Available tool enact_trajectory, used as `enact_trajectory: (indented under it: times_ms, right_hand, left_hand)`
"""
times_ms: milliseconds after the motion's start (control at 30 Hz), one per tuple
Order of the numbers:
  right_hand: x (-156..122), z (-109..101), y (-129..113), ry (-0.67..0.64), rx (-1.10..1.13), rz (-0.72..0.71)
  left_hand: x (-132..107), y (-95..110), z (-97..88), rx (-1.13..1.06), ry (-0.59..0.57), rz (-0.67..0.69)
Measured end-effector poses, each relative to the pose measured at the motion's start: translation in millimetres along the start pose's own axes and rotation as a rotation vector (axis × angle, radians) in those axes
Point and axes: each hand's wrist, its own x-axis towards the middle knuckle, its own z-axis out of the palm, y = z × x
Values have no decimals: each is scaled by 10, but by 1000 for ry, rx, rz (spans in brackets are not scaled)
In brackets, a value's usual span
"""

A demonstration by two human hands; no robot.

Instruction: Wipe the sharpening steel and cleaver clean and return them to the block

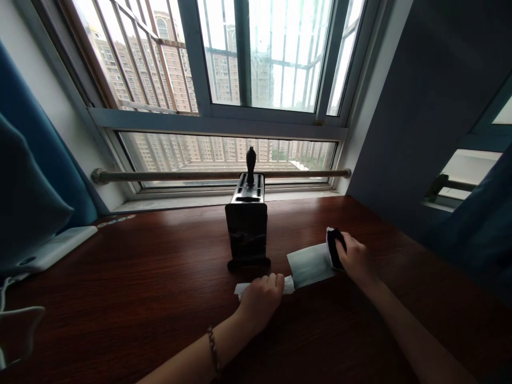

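Note:
A cleaver with a broad pale blade [312,264] is held out in front of me above the brown table. My left hand [262,298] is closed around its handle end, where crumpled white paper-like wrapping [288,285] sticks out on both sides of the fist. At the blade's far right end, my right hand [357,261] grips a black pad [335,248] with a bit of white along its edge. The pad touches or overlaps the blade's end. Just beyond my left hand stands a black knife block [248,229], with one dark handle [250,164] upright in its top.
The glossy brown table [160,298] reaches the window sill, with a rail [192,176] across the window. At left lie a white device [60,248] and a white cable [24,310] beside a blue curtain [44,122]. A dark wall [408,117] bounds the right.

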Motion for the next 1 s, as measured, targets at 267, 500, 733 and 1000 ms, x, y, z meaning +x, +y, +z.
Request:
enact_trajectory:
  times_ms: [267, 500, 733, 1000]
  right_hand:
    - [-297, 242, -353, -278, 250, -514]
    - [-258, 96, -435, -567, 317, -622]
    - [-261, 72, -512, -627, 270, -619]
    - [-195, 252, -228, -511, 252, -448]
  left_hand:
    - [13, 10, 3, 36, 28, 21]
    - [-20, 28, -34, 77, 53, 51]
    - [-31, 45, -44, 116, 95, 106]
    - [-12, 45, -66, 59, 43, 77]
